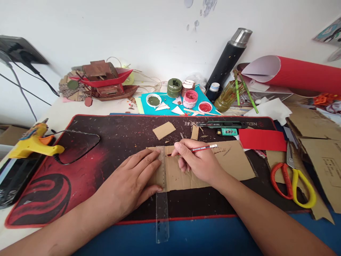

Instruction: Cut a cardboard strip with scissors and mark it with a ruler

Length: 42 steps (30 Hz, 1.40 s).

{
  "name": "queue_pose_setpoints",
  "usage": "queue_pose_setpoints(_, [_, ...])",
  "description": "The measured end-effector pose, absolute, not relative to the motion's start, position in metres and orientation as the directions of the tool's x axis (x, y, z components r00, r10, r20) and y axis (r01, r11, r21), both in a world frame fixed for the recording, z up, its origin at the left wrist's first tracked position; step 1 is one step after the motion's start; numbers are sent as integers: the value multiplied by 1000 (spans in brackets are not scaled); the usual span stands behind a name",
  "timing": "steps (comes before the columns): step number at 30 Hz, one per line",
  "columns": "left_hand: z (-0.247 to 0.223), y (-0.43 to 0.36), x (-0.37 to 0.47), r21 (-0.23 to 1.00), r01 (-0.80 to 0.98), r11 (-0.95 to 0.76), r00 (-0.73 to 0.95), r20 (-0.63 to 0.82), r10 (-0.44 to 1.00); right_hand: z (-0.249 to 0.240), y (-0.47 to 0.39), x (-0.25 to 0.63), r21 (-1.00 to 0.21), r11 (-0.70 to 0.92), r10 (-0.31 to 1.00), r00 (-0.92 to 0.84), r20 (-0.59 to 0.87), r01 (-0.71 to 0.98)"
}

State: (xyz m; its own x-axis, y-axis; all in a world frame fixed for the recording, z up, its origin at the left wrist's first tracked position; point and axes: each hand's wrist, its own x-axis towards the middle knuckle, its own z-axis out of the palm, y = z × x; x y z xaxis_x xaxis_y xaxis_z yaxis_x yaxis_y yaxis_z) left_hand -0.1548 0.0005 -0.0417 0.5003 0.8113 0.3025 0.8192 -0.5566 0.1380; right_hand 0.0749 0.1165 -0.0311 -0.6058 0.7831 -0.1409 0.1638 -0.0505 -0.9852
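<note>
A piece of brown cardboard lies on the dark mat, with a clear ruler set crosswise over its left part. My left hand lies flat on the cardboard's left end, its fingertips and thumb against the ruler's left edge. In my right hand a red and black pencil is pinched, its tip close to the ruler's right edge near the far side of the cardboard. Just beyond the hands are a small cut cardboard rectangle and a narrow cardboard strip.
Scissors, a red paper piece and a utility knife lie to the right. A yellow glue gun sits at left. Paint jars, a black thermos and a model boat stand along the wall.
</note>
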Motion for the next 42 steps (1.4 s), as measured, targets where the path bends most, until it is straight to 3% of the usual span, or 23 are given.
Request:
queue_pose_setpoints(31, [-44,0,-156,221,814,-538,466,305,831,-28,116,75,-981,-57,779,-607,-159,184])
queue_pose_setpoints(42, [-43,1,-155,173,819,-547,482,309,820,-27,116,75,-980,-49,781,-604,-159,195])
